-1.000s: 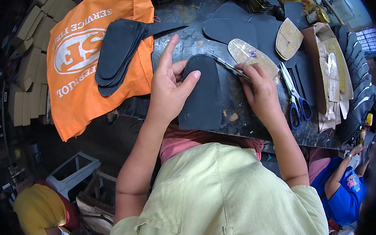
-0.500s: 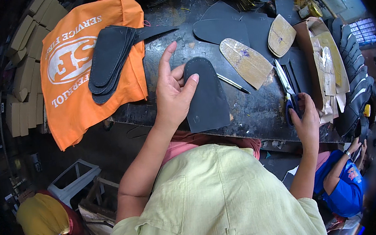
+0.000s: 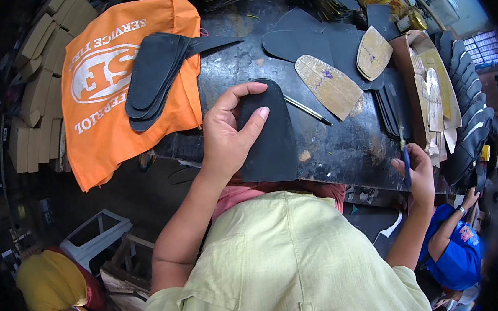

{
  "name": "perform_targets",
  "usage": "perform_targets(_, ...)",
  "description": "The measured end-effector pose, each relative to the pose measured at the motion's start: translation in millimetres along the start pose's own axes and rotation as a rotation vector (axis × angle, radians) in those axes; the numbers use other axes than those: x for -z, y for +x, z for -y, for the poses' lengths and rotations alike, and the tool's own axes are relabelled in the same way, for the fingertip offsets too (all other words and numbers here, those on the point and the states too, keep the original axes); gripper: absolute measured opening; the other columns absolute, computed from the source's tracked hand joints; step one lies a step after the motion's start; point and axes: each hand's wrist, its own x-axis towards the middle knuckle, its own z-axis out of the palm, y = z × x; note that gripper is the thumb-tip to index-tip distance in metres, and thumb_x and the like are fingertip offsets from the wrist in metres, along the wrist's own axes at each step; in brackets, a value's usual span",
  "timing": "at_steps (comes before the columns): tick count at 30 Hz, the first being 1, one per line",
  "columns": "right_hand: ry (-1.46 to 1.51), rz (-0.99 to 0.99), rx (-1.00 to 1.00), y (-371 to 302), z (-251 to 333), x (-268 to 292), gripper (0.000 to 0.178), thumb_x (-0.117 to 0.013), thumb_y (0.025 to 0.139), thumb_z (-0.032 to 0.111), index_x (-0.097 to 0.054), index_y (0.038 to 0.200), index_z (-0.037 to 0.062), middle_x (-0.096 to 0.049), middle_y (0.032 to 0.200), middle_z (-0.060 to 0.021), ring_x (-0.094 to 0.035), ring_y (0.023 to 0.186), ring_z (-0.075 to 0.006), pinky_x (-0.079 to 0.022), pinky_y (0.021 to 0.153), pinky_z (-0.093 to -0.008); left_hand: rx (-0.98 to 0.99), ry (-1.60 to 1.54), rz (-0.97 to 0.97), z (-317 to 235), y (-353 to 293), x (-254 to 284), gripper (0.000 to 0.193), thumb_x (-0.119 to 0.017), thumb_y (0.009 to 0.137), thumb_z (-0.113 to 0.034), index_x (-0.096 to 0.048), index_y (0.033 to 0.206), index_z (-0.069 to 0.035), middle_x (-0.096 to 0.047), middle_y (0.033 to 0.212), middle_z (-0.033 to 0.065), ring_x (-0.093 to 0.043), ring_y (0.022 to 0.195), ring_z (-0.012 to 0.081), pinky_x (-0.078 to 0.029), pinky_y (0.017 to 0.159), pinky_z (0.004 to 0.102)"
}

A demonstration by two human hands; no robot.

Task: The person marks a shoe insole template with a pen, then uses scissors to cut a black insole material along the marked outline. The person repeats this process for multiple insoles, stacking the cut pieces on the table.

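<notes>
1) Pinching a black panel (image 3: 269, 148) in the left hand (image 3: 227, 128), with the thumb laid on its upper face, the index finger curled over toward its rounded far end, and the other fingers mostly hidden
2) Gripping scissors (image 3: 406, 168) in the right hand (image 3: 418, 170), with fingers closed about the blue handles and blades pointing away from the body; turned nearly edge-on, so impossible to tell whether parted
3) Holding the panel at the near edge of the counter (image 3: 349, 152), in front of the green shirt (image 3: 268, 242), with the straight end toward the body; unclear whether touching the counter
4) Judging by its look, likely light, thin and bendable yet firm enough to hold its shape, perhaps slightly slick, hardly fragile but liable to crease; best held near a side edge, thumb above and fingers beneath, clear of the blades
5) Just right of the panel, lying on the counter, a slim pen (image 3: 310, 110), then a tan template (image 3: 328, 83)
6) Farther out, black strips (image 3: 387, 114) and an open carton (image 3: 412, 94) to the right; to the left, stacked black pieces (image 3: 153, 81) on an orange bag (image 3: 184, 96)
</notes>
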Motion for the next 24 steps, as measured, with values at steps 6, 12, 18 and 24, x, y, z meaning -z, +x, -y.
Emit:
perform_targets(6, 0.448, 0.199, 0.056, -11.7, 50.8, -57.8, 0.033, -0.087, 0.076, 0.004, -0.068, 0.103, 0.0006, -0.07, 0.092, -0.0038, -0.067, 0.084, -0.0123, -0.055, 0.08, -0.0266, 0.02, 0.177, 0.128, -17.3, -1.7, 3.6, 0.027, -0.07, 0.091, 0.004, -0.076, 0.117, 0.0, -0.072, 0.117, 0.0084, -0.066, 0.108, 0.0139, -0.048, 0.101, 0.0279)
perform_targets(12, 0.32, 0.579, 0.2, 6.8, 77.0, -127.9, 0.028, -0.089, 0.08, 0.004, -0.063, 0.091, 0.0021, -0.067, 0.087, -0.002, -0.063, 0.082, -0.0091, -0.052, 0.075, -0.0256, 0.006, 0.175, 0.187, -41.5, -7.0, 8.5, 0.032, -0.07, 0.092, 0.004, -0.075, 0.123, 0.001, -0.072, 0.12, 0.0109, -0.066, 0.11, 0.0146, -0.048, 0.101, 0.0277)
perform_targets(18, 0.354, 0.735, 0.268, 13.2, 83.6, -145.3, 0.037, -0.08, 0.091, 0.031, -0.06, 0.1, 0.0017, -0.055, 0.088, -0.0027, -0.052, 0.081, -0.0109, -0.046, 0.074, -0.0275, 0.014, 0.154, 0.161, -49.9, -6.5, 9.3, 0.033, -0.069, 0.092, 0.005, -0.074, 0.124, 0.002, -0.072, 0.119, 0.0108, -0.066, 0.111, 0.0149, -0.049, 0.101, 0.0278)
perform_targets(24, 0.31, 0.699, 0.343, 14.8, 83.6, -149.6, 0.037, -0.079, 0.09, 0.03, -0.058, 0.1, 0.0006, -0.056, 0.089, -0.0062, -0.053, 0.081, -0.0133, -0.047, 0.076, -0.0296, -0.006, 0.197, 0.169, -49.3, -2.9, 3.8, 0.033, -0.069, 0.092, 0.004, -0.074, 0.124, 0.002, -0.072, 0.119, 0.0118, -0.066, 0.111, 0.016, -0.049, 0.1, 0.0282)
